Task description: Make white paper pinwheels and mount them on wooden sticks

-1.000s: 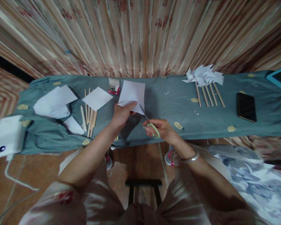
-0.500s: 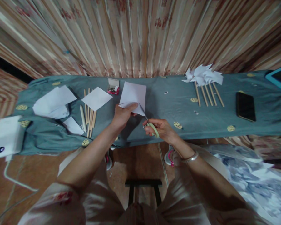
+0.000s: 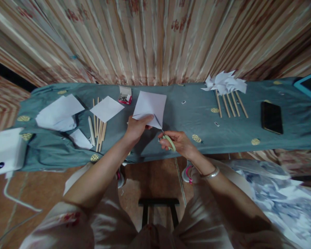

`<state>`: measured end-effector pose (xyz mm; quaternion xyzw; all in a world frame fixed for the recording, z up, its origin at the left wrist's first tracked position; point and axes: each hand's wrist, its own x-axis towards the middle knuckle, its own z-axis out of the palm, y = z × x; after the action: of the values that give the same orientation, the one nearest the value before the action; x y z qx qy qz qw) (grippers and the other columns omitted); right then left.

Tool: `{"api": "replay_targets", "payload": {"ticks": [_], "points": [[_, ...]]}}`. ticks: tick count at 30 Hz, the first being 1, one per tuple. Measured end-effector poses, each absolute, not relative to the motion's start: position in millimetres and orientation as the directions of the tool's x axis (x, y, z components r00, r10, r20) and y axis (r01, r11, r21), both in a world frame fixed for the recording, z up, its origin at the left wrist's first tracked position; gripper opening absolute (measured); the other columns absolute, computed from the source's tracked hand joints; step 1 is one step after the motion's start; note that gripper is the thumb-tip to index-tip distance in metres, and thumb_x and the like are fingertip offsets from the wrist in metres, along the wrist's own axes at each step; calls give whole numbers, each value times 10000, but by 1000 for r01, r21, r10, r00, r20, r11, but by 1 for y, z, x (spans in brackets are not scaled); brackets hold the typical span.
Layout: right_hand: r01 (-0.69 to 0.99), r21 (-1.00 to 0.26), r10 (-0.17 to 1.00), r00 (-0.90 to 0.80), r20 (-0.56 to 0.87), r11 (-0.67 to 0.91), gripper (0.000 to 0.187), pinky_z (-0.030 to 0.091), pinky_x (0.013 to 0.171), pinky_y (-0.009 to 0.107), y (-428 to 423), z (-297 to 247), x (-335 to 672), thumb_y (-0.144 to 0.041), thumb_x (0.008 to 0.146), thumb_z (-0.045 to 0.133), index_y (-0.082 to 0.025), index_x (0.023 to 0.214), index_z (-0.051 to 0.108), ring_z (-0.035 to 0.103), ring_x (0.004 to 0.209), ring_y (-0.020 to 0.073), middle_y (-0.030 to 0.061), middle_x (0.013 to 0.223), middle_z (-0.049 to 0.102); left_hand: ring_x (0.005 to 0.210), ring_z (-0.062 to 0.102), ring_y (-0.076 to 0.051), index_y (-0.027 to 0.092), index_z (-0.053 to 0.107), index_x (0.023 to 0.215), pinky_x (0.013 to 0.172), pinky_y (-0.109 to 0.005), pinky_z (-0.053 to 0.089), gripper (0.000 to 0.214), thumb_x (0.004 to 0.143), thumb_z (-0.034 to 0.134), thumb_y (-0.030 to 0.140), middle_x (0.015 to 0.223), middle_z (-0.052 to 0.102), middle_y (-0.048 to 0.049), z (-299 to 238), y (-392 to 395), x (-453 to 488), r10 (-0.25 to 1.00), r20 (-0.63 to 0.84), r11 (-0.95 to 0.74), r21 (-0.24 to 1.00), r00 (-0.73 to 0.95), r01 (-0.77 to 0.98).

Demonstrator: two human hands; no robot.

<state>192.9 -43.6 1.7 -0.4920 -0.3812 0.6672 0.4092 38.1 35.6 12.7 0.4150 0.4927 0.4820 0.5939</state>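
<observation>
My left hand (image 3: 138,127) is closed on the near edge of a white square sheet of paper (image 3: 150,104), thumb on top and the other fingers underneath. The sheet is held above the cloth-covered table. A pair of scissors (image 3: 170,142) with pale green handles is in my right hand (image 3: 178,141), the fingers wrapped through the loops. Its blades lie at the sheet's near right corner, pointing in toward the middle. Left of the sheet sits a small red box (image 3: 125,98) with its lid up and small metal pieces inside.
Left are a single paper square (image 3: 107,109), wooden sticks (image 3: 102,133) and a paper stack (image 3: 54,114). Several paper pinwheels (image 3: 226,83) on sticks lie at the right, near a phone (image 3: 272,117). A white device (image 3: 9,150) stands at the far left; a plastic bag (image 3: 282,197) is lower right.
The held sheet has turned slightly, its far edge swinging a little to the right. My hands have barely moved, and the scissors stay at the same corner.
</observation>
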Motion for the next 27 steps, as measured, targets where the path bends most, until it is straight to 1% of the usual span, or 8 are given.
{"api": "replay_targets", "payload": {"ticks": [5,10,14,20,24,27], "points": [[-180,-906,919,-169,-355,-383,458,461,486,196,-43,0,193,-448,480,912,-181,782,694,564,488,67,-56,539,626,504,529,-108,150,634,643,439,-219,420,262,529,805,312,634,642,-13,12,35,38,983,-173,180,968,56,-177],[-162,-918,926,-175,-335,-363,435,457,479,199,-43,-1,194,-448,510,902,-186,792,699,551,481,64,-55,552,628,471,498,-101,153,619,601,422,-220,412,242,533,791,309,585,619,-4,11,34,40,982,-176,186,968,74,-168],[-168,-915,926,-161,-342,-367,451,461,474,201,-43,-1,194,-456,484,909,-187,775,694,559,488,67,-53,572,629,498,514,-105,154,634,614,423,-212,414,234,530,790,307,607,630,-8,10,34,40,982,-180,188,968,64,-168],[-155,-914,922,-166,-350,-375,468,453,473,196,-43,1,193,-488,489,903,-177,772,696,529,460,57,-51,535,623,495,514,-97,144,637,626,420,-200,415,248,527,800,303,604,626,-1,10,33,39,980,-188,196,966,62,-170],[-144,-913,920,-154,-359,-381,483,453,476,202,-43,2,193,-504,475,903,-175,771,710,531,457,62,-48,522,617,475,486,-90,153,605,582,425,-207,419,247,527,790,308,570,601,9,12,31,40,981,-182,192,968,74,-162],[-141,-916,923,-149,-356,-376,465,467,486,209,-43,1,194,-496,481,901,-179,765,715,547,473,69,-48,537,616,492,498,-99,158,606,589,427,-209,418,245,524,787,310,589,613,-1,13,31,41,982,-178,187,969,71,-161]]}}
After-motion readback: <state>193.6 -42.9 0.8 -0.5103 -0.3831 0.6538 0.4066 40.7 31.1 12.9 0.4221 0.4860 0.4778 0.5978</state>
